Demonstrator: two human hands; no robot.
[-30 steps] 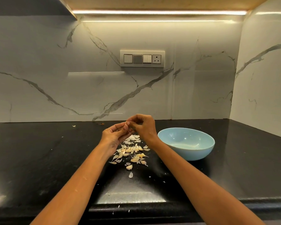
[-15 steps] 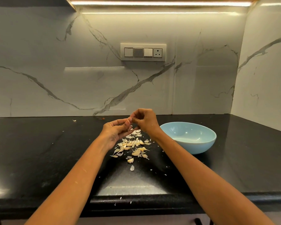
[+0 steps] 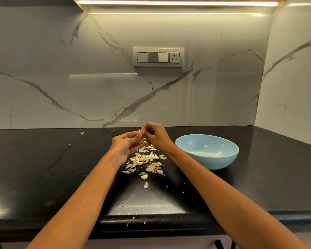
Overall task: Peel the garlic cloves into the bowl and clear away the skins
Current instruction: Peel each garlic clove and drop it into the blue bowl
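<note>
Above the skin pile (image 3: 145, 161), garlic clove (image 3: 140, 134) pinched between left hand (image 3: 127, 144) fingers and right hand (image 3: 155, 134) fingers.

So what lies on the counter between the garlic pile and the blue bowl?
In the head view, nothing sizeable: bare black counter separates the garlic pile from the blue bowl, though the right forearm crosses above that stretch.

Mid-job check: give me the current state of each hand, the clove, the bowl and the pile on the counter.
left hand: raised, palm up, holding the clove
right hand: fingers curled, pinching at the clove
garlic clove: between both hands, partly hidden
blue bowl: upright, no cloves visible inside
garlic pile: scattered loose on counter
</note>
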